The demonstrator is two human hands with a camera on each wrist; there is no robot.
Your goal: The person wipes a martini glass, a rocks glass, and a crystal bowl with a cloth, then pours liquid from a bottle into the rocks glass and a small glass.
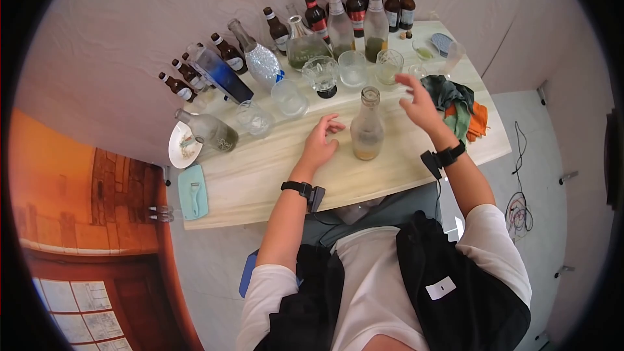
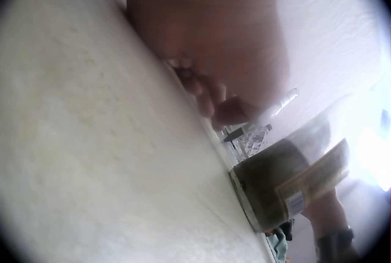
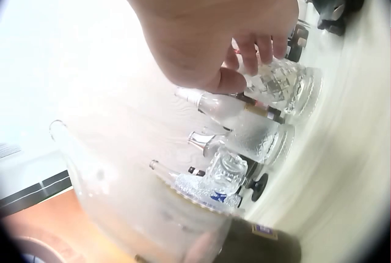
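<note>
A clear glass bottle [image 1: 368, 131] with a little yellowish liquid at its base stands upright near the front of the table. To its left, my left hand [image 1: 321, 142] is low by the tabletop with fingers loosely bent, holding nothing. My right hand [image 1: 421, 105] is raised on the bottle's other side, fingers spread and apart from it. In the left wrist view the bottle [image 2: 275, 183] looks tilted, its label facing the camera. The right wrist view shows my right hand [image 3: 214, 31] overlapping a patterned glass [image 3: 278, 89] behind it.
Brown beer bottles [image 1: 355, 10] line the table's back, with a flask [image 1: 309, 49] and several drinking glasses in front. A greenish bottle [image 1: 211, 132] leans on a white plate [image 1: 177, 156]. A peeler lies on a blue board [image 1: 201, 205]. Dark and orange cloths [image 1: 479, 120] lie at right.
</note>
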